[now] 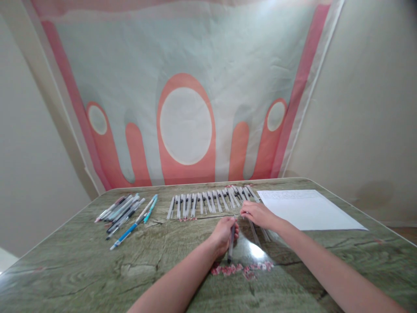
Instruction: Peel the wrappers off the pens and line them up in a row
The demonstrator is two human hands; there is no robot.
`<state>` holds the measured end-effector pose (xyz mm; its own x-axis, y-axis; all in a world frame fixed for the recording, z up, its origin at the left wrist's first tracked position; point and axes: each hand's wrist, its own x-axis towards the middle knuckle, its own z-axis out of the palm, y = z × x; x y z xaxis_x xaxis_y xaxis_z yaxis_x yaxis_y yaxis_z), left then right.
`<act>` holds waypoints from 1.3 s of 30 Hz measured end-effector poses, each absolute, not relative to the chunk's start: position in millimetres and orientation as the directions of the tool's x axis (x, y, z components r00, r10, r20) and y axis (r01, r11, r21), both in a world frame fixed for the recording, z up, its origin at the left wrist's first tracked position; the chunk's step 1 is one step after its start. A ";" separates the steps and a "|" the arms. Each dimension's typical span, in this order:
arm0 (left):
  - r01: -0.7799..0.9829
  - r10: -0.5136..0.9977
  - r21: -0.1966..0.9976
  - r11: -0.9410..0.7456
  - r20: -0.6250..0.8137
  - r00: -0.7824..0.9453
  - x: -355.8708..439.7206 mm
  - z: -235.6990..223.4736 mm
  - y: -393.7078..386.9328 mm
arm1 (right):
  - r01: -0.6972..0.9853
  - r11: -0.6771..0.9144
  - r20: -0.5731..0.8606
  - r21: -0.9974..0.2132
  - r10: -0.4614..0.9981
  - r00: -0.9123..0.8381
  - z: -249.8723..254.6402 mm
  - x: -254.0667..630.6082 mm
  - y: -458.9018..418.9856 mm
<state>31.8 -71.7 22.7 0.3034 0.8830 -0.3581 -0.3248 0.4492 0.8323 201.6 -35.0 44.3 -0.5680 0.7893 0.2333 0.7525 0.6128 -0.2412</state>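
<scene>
Near the middle of the table, my left hand is closed around a dark grey pen, its lower end pointing toward me. My right hand is just to the right with its fingers pinched together; what they hold, if anything, is too small to make out. A few slim translucent pieces lie on the table below the right hand. Beyond both hands runs a row of several pale, slim pen-like pieces with dark bits, laid side by side.
To the left lies a loose pile of several pens, with a blue pen and a turquoise pen beside it. A white sheet of paper with faint writing lies at the right. The wood-patterned table ends near a printed hanging cloth.
</scene>
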 end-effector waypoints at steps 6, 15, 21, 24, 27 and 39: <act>-0.320 0.880 0.832 0.454 -0.361 0.310 31.7 22.7 -71.2 | 0.791 0.584 0.199 -0.184 0.810 -0.551 40.7 202.0 -33.5; -0.324 0.881 0.833 0.449 -0.353 0.314 31.0 25.4 -73.3 | 0.789 0.579 0.202 -0.205 0.814 -0.545 45.8 205.8 -34.2; -0.306 0.881 0.841 0.446 -0.353 0.315 30.9 24.5 -72.4 | 0.789 0.578 0.187 -0.210 0.816 -0.547 47.5 207.3 -34.3; -0.306 0.880 0.840 0.449 -0.357 0.312 31.2 25.1 -72.8 | 0.791 0.574 0.192 -0.210 0.818 -0.542 48.1 207.2 -34.4; -0.312 0.879 0.834 0.455 -0.364 0.308 31.4 26.0 -73.2 | 0.790 0.574 0.192 -0.215 0.818 -0.542 49.1 207.0 -35.1; -0.316 0.873 0.827 0.466 -0.372 0.315 31.0 23.8 -71.5 | 0.783 0.573 0.184 -0.242 0.819 -0.543 50.1 207.9 -34.5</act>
<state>31.0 -71.5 23.8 0.3150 0.8733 -0.3717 -0.3160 0.4657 0.8266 207.9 -34.5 50.1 -0.5430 0.8193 0.1840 0.7829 0.5732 -0.2421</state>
